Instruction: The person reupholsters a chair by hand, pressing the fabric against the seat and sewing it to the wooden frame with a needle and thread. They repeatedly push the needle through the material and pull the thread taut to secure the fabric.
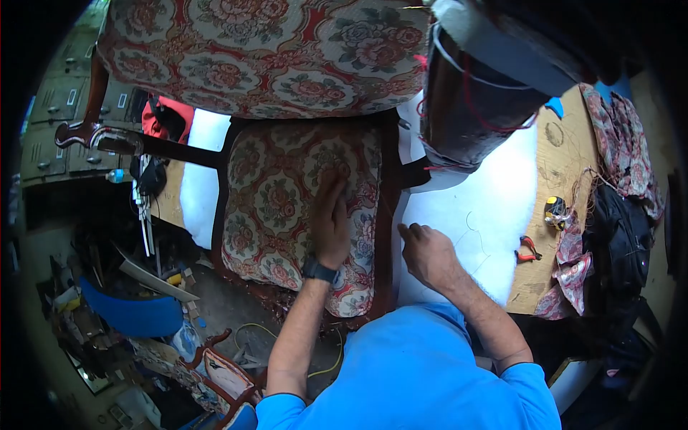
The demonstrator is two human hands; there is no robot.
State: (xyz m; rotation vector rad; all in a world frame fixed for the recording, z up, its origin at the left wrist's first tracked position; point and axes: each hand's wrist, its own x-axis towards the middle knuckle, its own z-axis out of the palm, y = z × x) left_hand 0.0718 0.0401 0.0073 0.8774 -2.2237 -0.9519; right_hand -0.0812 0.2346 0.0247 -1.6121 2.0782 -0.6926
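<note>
My left hand lies flat on the floral upholstered panel of a dark wooden chair frame, its fingers stretched upward. A dark watch is on that wrist. Just right of the frame, my right hand is closed in a pinch over white padding. Whatever its fingertips hold is too small to make out. A thin dark thread curls on the padding beside this hand. Above, a larger cushion in the same floral fabric spans the chair.
Red-handled pliers and a yellow-black tape measure lie on the wooden table at right. Floral fabric pieces and a black bag are beyond. At lower left stand a blue curved panel and another chair frame.
</note>
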